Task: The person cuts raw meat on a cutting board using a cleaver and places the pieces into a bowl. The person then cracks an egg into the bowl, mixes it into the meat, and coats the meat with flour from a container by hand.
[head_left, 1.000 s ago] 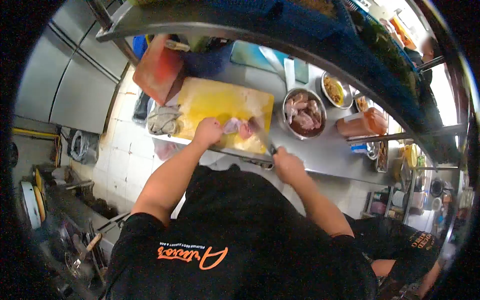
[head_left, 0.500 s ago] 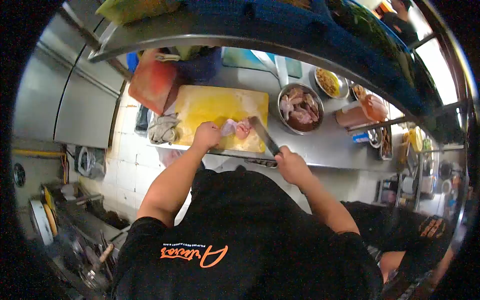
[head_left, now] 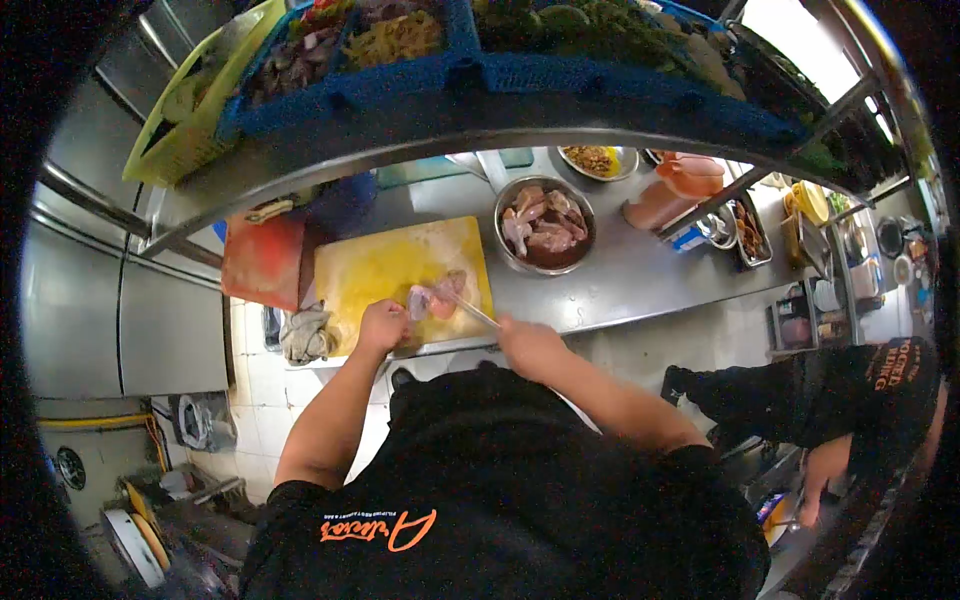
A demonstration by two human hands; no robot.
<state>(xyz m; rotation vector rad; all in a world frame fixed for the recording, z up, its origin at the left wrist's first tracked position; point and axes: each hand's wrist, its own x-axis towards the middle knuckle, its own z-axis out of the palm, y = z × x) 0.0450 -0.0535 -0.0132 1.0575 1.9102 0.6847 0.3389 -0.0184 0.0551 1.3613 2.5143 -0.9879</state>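
A raw chicken piece lies near the front edge of a yellow cutting board. My left hand is closed at the left end of the chicken piece and appears to grip it; the fingertips are hard to make out. In my right hand is the handle of a knife, whose blade reaches left onto the right part of the chicken piece, seen nearly edge-on. Behind and to the right of the board stands a metal bowl holding several raw chicken pieces.
An overhead shelf with blue baskets spans above the counter. Left of the board are a red board and a grey cloth. An orange container stands to the right. Another person is at the right.
The knife has come down from beside the chicken onto it, turning edge-on, and my right hand has moved closer to the board. The camera view has shifted, showing more of the overhead shelf.
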